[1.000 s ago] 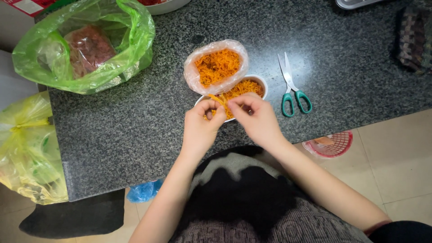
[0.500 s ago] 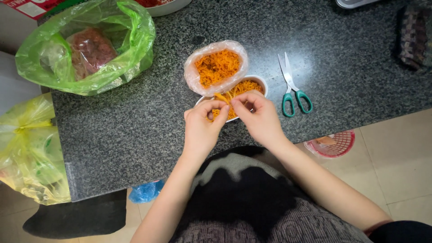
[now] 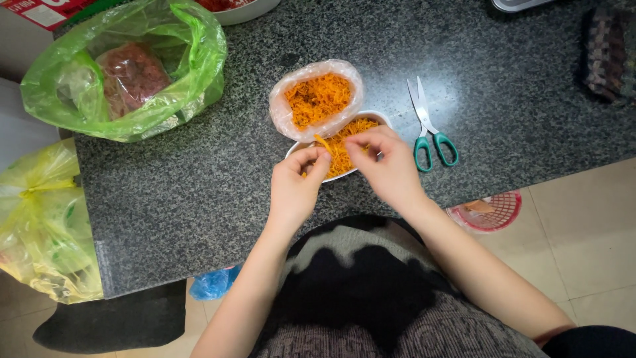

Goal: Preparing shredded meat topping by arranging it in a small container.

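Left hand and right hand pinch a light, limp orange strand between fingertips, likely fragile, just above the white bowl.

left: bare counter | right: scissors | behind: bag, seemingly touching

Scissors, green bag, yellow bag.

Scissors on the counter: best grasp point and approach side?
Take the scissors by the green handle loops, which lie at the end nearest the counter edge, right of the right hand. Come from above on that near side; they lie flat, blades closed and pointing away, with bare counter around them.
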